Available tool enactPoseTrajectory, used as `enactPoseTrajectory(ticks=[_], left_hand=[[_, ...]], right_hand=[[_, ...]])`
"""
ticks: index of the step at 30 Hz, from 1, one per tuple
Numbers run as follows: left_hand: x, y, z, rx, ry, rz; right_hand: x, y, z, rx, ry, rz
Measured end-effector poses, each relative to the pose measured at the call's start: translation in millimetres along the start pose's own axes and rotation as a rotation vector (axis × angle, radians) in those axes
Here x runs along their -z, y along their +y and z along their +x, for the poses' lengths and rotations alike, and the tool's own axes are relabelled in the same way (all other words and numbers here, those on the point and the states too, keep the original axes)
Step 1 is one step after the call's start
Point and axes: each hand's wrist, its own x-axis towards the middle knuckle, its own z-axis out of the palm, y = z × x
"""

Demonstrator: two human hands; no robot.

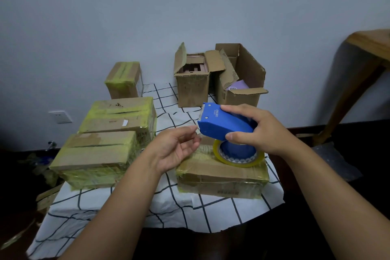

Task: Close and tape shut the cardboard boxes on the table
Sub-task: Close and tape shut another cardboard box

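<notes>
Checked tablecloth (173,202), "deli"-marked blue dispenser (223,124)

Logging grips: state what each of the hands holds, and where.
Right hand grips the blue plastic tape dispenser around its body. Left hand pinches its clear tape end.

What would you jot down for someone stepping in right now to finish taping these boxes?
Right hand: grips the blue tape dispenser, held above the near box.
Left hand: palm up at the dispenser's front edge, fingers loosely curled; it seems to be feeling for the tape end, but whether it pinches it is unclear.
Done: four boxes look closed and taped: the near box, two on the left, and a small one at the back left.
Left: two open boxes at the back have their flaps up; close and tape them.
</notes>
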Motion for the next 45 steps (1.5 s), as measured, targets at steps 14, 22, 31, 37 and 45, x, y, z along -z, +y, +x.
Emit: enactPoseTrajectory(ticks=[14,22,31,37,45], left_hand=[[15,23,-12,-0.024,0.099,0.383],[18,21,-12,0.007,0.06,0.363],[16,26,-12,-0.07,0.032,0.511],[11,33,-13,-0.13,0.066,0.612],[38,19,-19,-0.09,0.163,0.589]], right_hand=[[-2,-9,7,0.036,-0.062,-0.087],[-3,-13,12,0.048,-0.091,-0.125],[4,-18,14,0.029,-0.113,-0.187],[20,-30,16,0.011,-0.16,-0.242],[30,-29,8,-0.057,-0.295,-0.386]])
